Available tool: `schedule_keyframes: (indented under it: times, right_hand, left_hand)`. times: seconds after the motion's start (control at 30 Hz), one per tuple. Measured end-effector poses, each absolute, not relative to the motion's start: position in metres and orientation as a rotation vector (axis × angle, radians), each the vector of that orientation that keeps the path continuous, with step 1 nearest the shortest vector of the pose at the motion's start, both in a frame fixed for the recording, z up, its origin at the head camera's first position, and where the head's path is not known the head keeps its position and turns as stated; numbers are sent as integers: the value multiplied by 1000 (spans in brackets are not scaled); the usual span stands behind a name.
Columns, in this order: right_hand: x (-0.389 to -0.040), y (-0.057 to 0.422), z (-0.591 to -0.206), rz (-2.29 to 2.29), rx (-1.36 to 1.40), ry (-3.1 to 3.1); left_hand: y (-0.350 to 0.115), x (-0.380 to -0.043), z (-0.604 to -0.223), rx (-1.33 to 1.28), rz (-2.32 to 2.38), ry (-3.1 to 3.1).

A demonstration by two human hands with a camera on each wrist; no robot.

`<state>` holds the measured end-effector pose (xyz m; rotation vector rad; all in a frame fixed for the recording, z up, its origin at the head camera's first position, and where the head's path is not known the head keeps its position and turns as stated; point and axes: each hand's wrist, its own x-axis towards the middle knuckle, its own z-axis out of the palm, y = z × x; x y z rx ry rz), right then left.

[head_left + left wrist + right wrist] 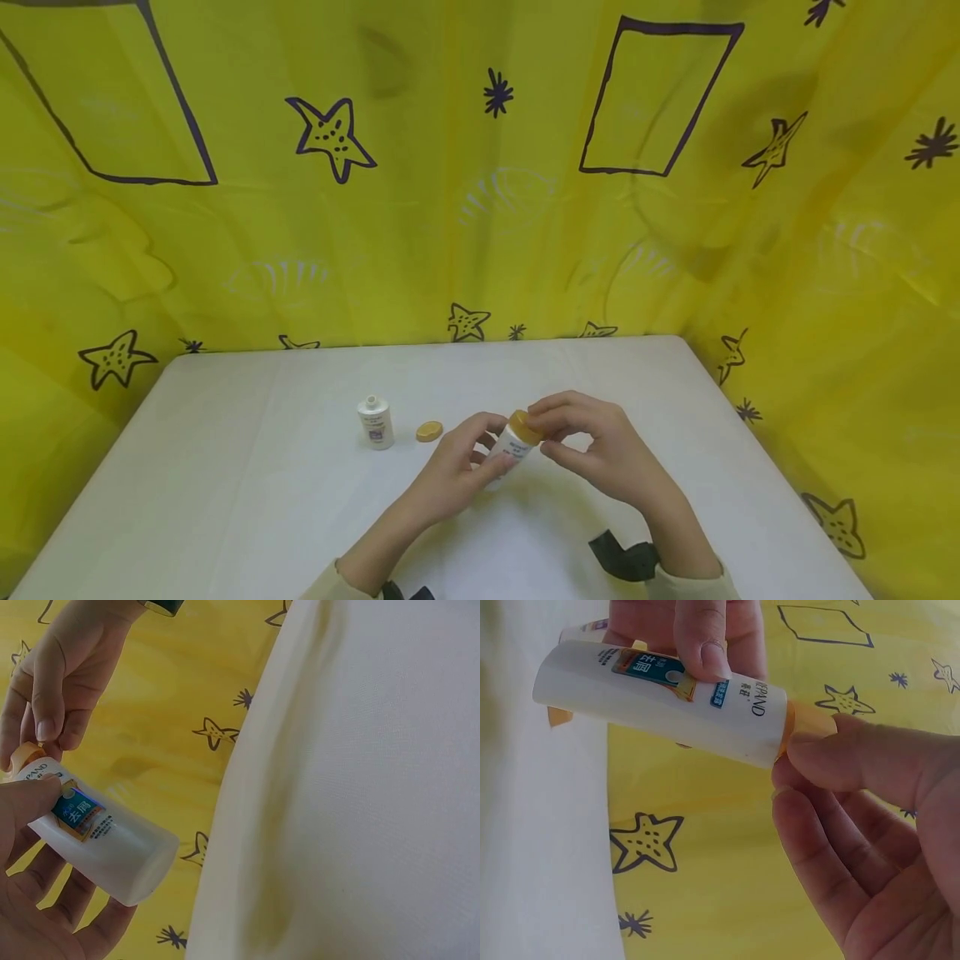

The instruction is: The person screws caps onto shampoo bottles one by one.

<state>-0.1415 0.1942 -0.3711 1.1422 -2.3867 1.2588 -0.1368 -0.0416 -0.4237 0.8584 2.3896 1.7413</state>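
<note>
A small white shampoo bottle (682, 697) with a printed label and an orange cap (810, 726) is held in the air, tilted, over the white table. My left hand (456, 477) grips the bottle's body between thumb and fingers. With thumb and fingertips, my right hand (592, 437) pinches the orange cap, which sits on the bottle's neck. In the left wrist view the label of the bottle (105, 832) faces up and its base points toward the lower right.
A second white bottle (377, 423) stands upright and uncapped on the table (247, 500), left of my hands. Beside it lies a loose orange cap (429, 431). A yellow curtain (420, 250) with drawn stars hangs behind the table and along its sides.
</note>
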Motion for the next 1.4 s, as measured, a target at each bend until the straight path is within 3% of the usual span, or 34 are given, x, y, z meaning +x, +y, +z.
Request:
schedule_keyframes:
  times: [0.33, 1.0, 1.4]
  right_hand:
    - [-138, 192, -368, 1185, 1067, -2428]
    - [-138, 197, -369, 1219, 1171, -2406]
    - [-143, 201, -372, 1357, 1336, -2298]
  left_hand:
    - [-38, -134, -425, 934, 1715, 2394]
    - [-40, -132, -423, 917, 1697, 2377]
    - [-43, -134, -420, 906, 1748, 2066]
